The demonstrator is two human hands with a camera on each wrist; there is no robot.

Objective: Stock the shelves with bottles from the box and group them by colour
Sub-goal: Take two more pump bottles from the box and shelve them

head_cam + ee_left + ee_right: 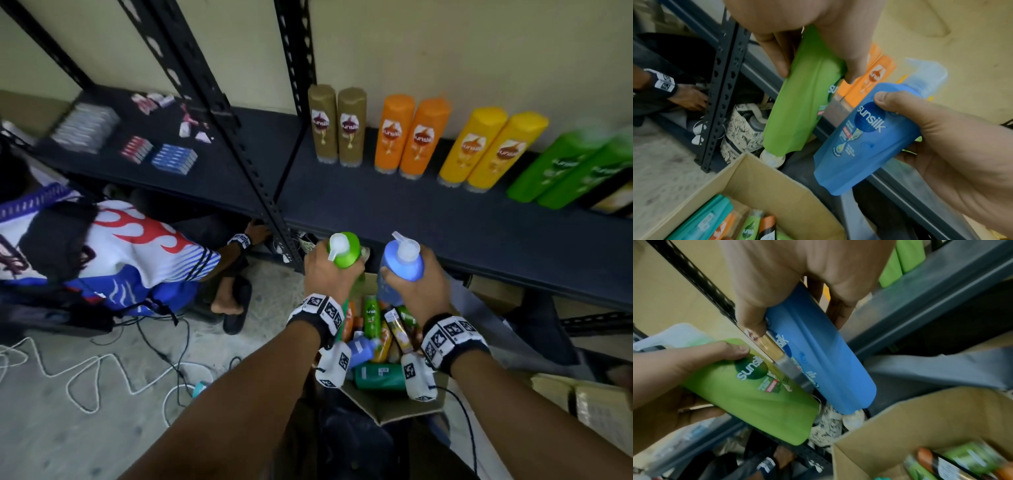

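Left hand [330, 270] wraps the green bottle [346, 250], right hand [416, 291] the blue bottle [404, 262], each grip curled tight, lifting them from the box [760, 183] towards the shelf [428, 219] with its colour pairs.

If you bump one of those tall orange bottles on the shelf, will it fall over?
Probably. The orange bottles stand tall and narrow on their caps, so a nudge likely tips one. Its neighbour touches it, so both may topple. The plastic looks stiff, so breaking seems unlikely.

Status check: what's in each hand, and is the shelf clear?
Left hand grips green Sunsilk bottle. Right hand grips blue Sunsilk bottle. Both over the box. Shelf front bare; green pair stands at right.
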